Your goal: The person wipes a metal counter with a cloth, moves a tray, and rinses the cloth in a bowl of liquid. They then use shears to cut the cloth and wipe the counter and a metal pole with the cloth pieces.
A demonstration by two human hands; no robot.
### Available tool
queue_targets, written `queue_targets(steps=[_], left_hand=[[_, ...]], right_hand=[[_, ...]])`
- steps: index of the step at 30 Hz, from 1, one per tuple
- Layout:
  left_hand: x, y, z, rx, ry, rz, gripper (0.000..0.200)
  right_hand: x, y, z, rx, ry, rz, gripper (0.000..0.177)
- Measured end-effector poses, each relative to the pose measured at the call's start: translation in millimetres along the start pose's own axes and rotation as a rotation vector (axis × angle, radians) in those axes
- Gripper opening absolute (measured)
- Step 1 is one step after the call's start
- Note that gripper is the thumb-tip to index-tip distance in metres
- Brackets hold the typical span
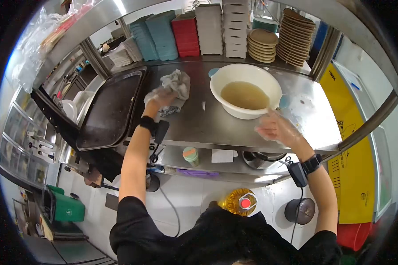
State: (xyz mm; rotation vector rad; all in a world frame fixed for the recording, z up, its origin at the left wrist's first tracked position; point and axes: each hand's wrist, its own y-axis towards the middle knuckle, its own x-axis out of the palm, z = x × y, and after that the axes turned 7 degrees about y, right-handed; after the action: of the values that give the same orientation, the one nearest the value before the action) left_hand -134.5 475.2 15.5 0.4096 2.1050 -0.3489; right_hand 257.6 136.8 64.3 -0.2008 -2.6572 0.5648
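Observation:
A crumpled grey cloth (177,83) lies on the steel counter (199,128), left of the middle. My left hand (161,98), in a thin clear glove, presses down and closes on it, with cloth showing above and below the fingers. To the right stands a white plastic basin (245,114) holding cloudy brownish water. My right hand (278,129), also in a clear glove, is right beside the basin's near right rim. Its fingers are loosely bent and apart from the thumb, with nothing in them.
A dark baking tray (108,110) lies left of the cloth. Stacked plates (296,37) and trays (185,35) line the back. Below are a shelf with a green-labelled jar (191,155) and a pot (263,160). An oil jug (239,202) stands on the floor by me.

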Motion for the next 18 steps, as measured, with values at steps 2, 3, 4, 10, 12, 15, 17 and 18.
queue_targets(steps=[2,3,4,10,12,15,17,18], left_hand=[[16.8,-20.1,13.8,0.032,-0.303,-0.003,0.068],[11.5,-31.1,20.1,-0.013,-0.334,0.018,0.062],[-9.4,-50.8,28.5,-0.087,-0.339,0.06,0.055],[-62.9,-95.3,22.2,-0.02,-0.167,0.156,0.028],[-63.0,-101.4,10.5,0.005,-0.195,0.409,0.023],[-128.8,-121.8,23.4,-0.025,-0.728,0.643,0.03],[-172.5,-127.2,49.2,-0.05,-0.733,0.738,0.032],[-195.0,-129.7,66.8,-0.073,-0.764,0.73,0.033]], right_hand=[[-10.8,-6.4,3.9,0.045,-0.086,-0.011,0.065],[-12.6,-9.6,4.5,0.007,-0.135,-0.054,0.06],[-13.6,-12.3,4.9,-0.033,-0.184,-0.099,0.055],[15.5,-26.0,-0.7,-0.061,-0.305,-0.171,0.052],[20.5,-31.6,-1.0,-0.071,-0.349,-0.158,0.05],[15.5,-29.2,-0.3,-0.137,-0.386,-0.174,0.048],[17.3,-28.6,-6.1,-0.194,-0.377,-0.197,0.047],[24.7,-30.9,-12.9,-0.244,-0.372,-0.144,0.046]])
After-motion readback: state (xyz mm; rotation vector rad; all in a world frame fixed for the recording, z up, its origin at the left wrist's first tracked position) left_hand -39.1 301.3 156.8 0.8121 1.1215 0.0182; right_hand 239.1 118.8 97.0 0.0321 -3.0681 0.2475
